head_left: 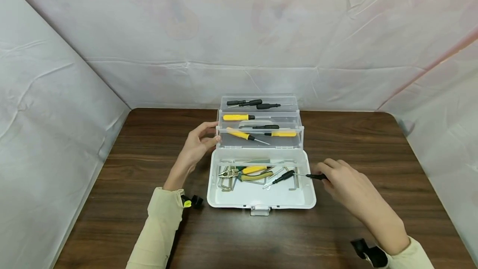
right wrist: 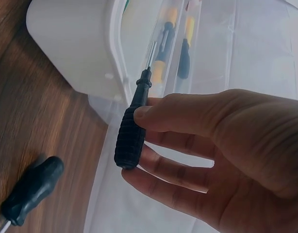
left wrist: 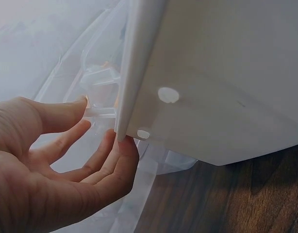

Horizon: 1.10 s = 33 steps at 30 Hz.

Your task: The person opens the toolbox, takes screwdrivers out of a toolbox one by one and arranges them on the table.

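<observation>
A white toolbox stands with its clear stepped trays raised behind the base. At its rear left corner my left hand holds the edge; in the left wrist view the thumb lies by a clear strut and fingertips touch the white wall. My right hand pinches a small black screwdriver by its ribbed handle, shaft pointing left over the right rim. Beneath lie pliers with yellow-green handles, another black screwdriver and several hex keys.
Yellow screwdrivers and black screwdrivers lie in the stepped trays. A black-handled tool lies on the wooden table in the right wrist view. White cloth hangs behind and on both sides.
</observation>
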Each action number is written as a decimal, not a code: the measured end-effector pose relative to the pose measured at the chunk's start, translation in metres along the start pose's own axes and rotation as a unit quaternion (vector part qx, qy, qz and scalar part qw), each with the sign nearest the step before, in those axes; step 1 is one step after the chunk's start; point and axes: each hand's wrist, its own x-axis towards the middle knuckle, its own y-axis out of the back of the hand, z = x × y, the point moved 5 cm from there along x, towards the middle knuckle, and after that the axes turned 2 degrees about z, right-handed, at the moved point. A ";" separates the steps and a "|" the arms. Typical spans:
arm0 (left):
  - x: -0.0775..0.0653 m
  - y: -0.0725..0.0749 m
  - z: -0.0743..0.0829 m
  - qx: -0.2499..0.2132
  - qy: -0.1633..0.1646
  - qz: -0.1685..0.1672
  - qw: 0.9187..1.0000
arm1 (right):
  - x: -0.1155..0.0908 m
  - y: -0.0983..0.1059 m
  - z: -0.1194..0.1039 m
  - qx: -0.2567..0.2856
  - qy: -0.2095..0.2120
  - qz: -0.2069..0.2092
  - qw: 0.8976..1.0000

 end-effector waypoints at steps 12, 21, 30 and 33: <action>0.001 0.000 -0.001 0.003 -0.002 -0.003 1.000 | -0.009 0.001 0.017 0.006 -0.029 0.010 0.999; 0.001 0.000 -0.002 0.001 -0.002 -0.001 1.000 | -0.015 -0.002 0.024 0.004 -0.045 0.014 0.999; 0.000 -0.001 -0.001 -0.001 -0.004 -0.001 1.000 | -0.025 -0.006 0.035 0.014 -0.063 0.016 0.998; 0.001 0.000 -0.001 0.002 -0.004 0.002 1.000 | -0.027 -0.009 0.038 0.016 -0.069 0.013 0.997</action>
